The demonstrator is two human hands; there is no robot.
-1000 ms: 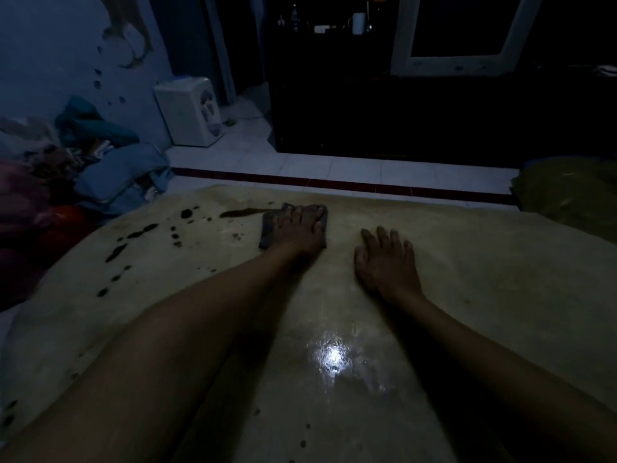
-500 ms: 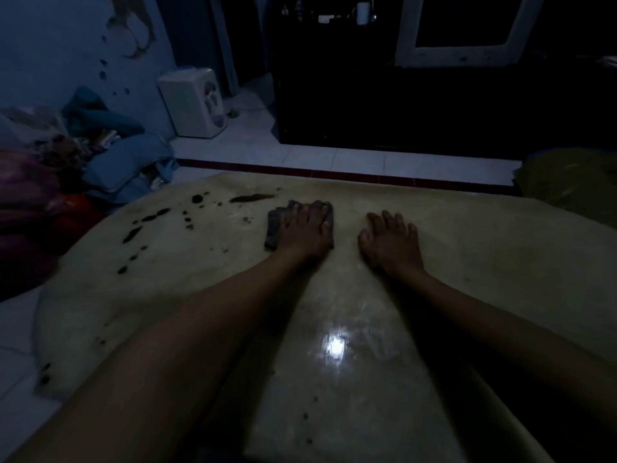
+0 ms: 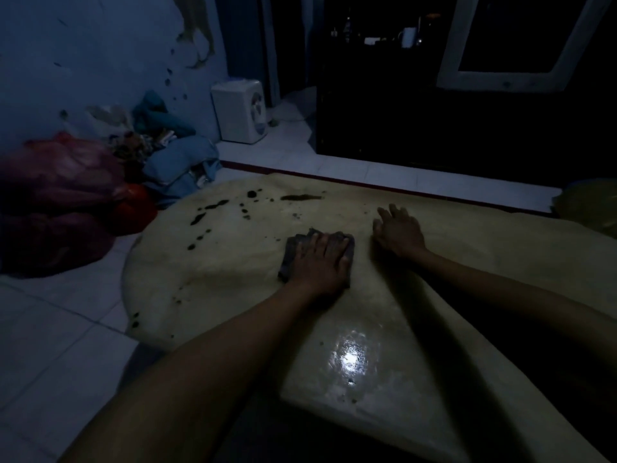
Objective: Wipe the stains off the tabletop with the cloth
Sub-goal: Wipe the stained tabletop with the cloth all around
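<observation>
Pressing flat on the cloth [image 3: 293, 253], left hand [image 3: 322, 262] with fingers straight and spread, palm down, holding the dark folded rag against the tabletop [image 3: 233, 269] rather than curling round it. Cloth near the middle of the pale surface, showing beyond the fingertips and along the hand's left side, its remainder hidden under the palm. Just to the right, apart from the cloth, right hand [image 3: 399, 233] resting on the same surface, fingers loose and spread, gripping nothing. Both forearms reaching in from the near edge, the left one filling the lower left of the head view.

Stains [image 3: 207, 212] scattered as dark blots and drips across the far left part of the tabletop, well apart from the cloth, with a longer smear [image 3: 300, 197] near the far edge and a few small specks close to the near left rim. Bright glare of reflected light [image 3: 350, 357] on the glossy surface between the two forearms.

Beyond the table, pale tiled floor [image 3: 50, 329] with a dark red border strip along the far side. Against the blue wall on the left, a heap of clothes [image 3: 177, 162] and red bags [image 3: 60, 182], with a white boxy appliance [image 3: 240, 111] standing just past them. Dark cabinet [image 3: 434, 128] across the back, too dim to make out in detail, a white-framed panel [image 3: 521, 75] above it.
</observation>
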